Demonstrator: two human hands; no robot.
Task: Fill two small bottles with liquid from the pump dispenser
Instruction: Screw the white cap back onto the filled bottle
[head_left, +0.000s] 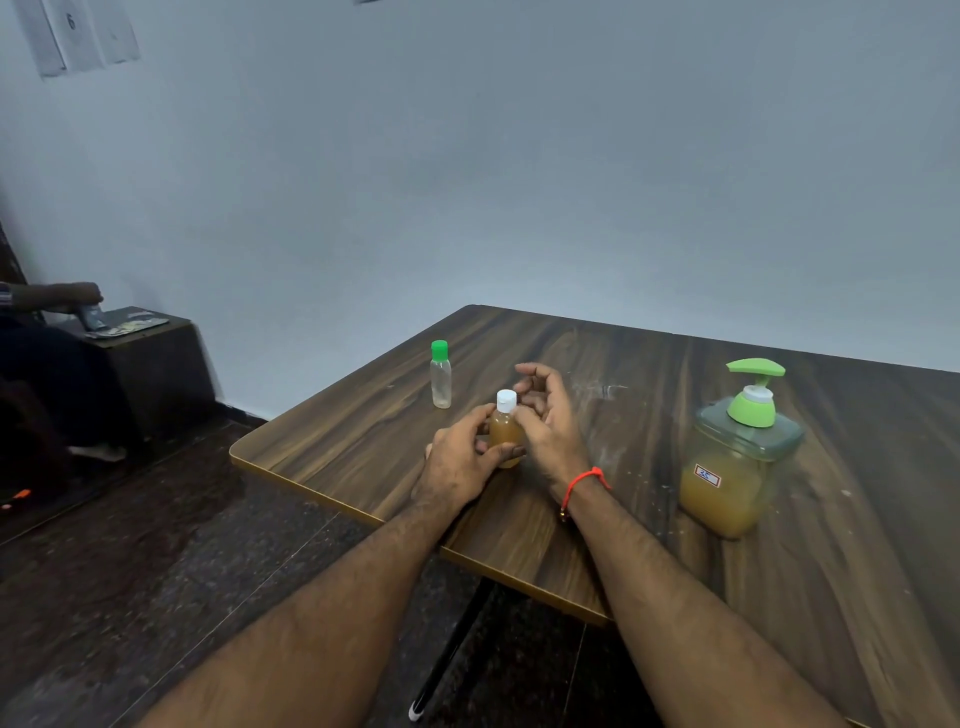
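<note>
Left hand (464, 464) grips the white-capped small bottle (505, 430) around its lower body, fingers and thumb curled round it. Bottle stands upright on the wooden table (649, 519), near the left edge. It's full of amber-brown liquid, white flip cap (506, 401) on.

Right hand (545, 410) sits just beside the bottle on its right, fingers loosely curled and spread, holding nothing. Its thumb side is at or against the bottle's neck; can't tell if it actually touches. Red thread bracelet (584, 483) on the right wrist.

Second small bottle (440, 375) has a green cap, clear body, stands upright farther back and slightly left of the held one, apart from both hands. Looks nearly empty, maybe a trace at the bottom; hard to tell.

Pump dispenser (740, 457) stands well to the right of the hands: square clear container, grey-green lid, light green pump head, nozzle pointing right. Amber liquid fills roughly the lower half. Small white label with a red border on its front; writing too small to read.

Background left: another person's hand (80, 293) over a low dark cabinet (150, 364). Papers (72, 31) pinned on the wall, top left.
</note>
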